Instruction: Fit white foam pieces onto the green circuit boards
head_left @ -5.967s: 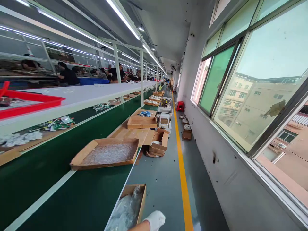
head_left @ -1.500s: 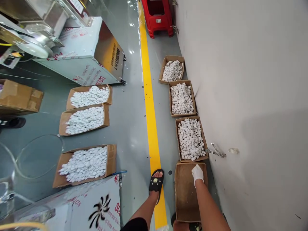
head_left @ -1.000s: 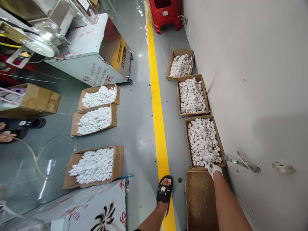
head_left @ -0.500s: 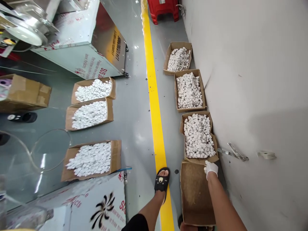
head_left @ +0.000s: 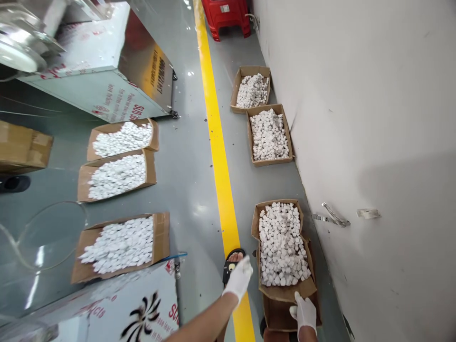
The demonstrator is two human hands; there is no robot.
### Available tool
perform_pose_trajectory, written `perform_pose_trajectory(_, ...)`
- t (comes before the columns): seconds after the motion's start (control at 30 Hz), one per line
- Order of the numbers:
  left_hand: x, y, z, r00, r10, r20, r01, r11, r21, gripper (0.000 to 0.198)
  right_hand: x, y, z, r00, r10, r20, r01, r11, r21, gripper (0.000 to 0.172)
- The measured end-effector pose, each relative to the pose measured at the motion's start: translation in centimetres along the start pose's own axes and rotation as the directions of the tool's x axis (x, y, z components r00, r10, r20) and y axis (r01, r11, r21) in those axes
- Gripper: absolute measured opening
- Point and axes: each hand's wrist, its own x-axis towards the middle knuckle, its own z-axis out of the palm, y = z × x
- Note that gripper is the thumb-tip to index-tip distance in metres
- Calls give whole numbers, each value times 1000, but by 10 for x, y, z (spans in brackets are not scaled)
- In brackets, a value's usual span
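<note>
My right hand (head_left: pixel 304 311) is curled on the near rim of the full box (head_left: pixel 289 290), which sits on the floor by the right wall, partly over an empty box (head_left: pixel 280 317); my left hand (head_left: pixel 238 280) hangs open just left of it, holding nothing; I'd grip both sides low and keep it level, since the white pieces (head_left: pixel 281 244) are heaped.

**Machine cabinet** (head_left: pixel 107 90): red lettering on the pale front, seen upside down; only "SUS" can be made out. **Brown side panel** (head_left: pixel 156 76): black characters, too blurred to read. **White panel** (head_left: pixel 142 304): black swirl emblem; red word beginning "S".
</note>
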Motion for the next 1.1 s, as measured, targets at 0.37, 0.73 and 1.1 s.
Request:
perform_pose_trajectory(0.37, 204, 123, -12, 958, 242, 152, -278, 913, 298, 63, 79, 65, 39, 995, -43, 85, -8, 851, 525, 43)
perform_pose_trajectory(0.73, 234, 106, 5, 883, 64, 465, -184, 959, 218, 34, 91, 51, 41, 984, -127, 126, 36, 830, 556, 40)
perform_pose_trajectory(1.1, 104, 91, -45, 952, 30, 303, -35, 999, 12, 20, 33, -1, 11, 981, -143, 133, 82, 921, 381, 33)
